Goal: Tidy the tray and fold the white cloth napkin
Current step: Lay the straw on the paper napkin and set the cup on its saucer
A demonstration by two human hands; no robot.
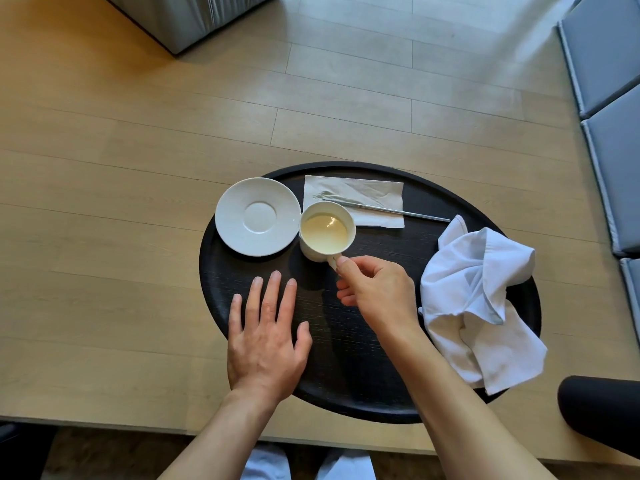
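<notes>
Right hand fingers pinch the cup handle; cup sits mid-tray, touching the saucer at its 9 o'clock. Saucer is the likely target: short lift left. Left hand flat, fingers spread, empty, on tray. Crumpled napkin at tray's 3 o'clock, nearer right hand.

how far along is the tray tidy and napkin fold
Early. Nothing looks finished. In hand: the right hand pinches the cup by its handle beside the empty saucer; the left hand lies flat on the tray. Left: the cloth is still crumpled, and the spoon lies loose on the paper napkin.
</notes>
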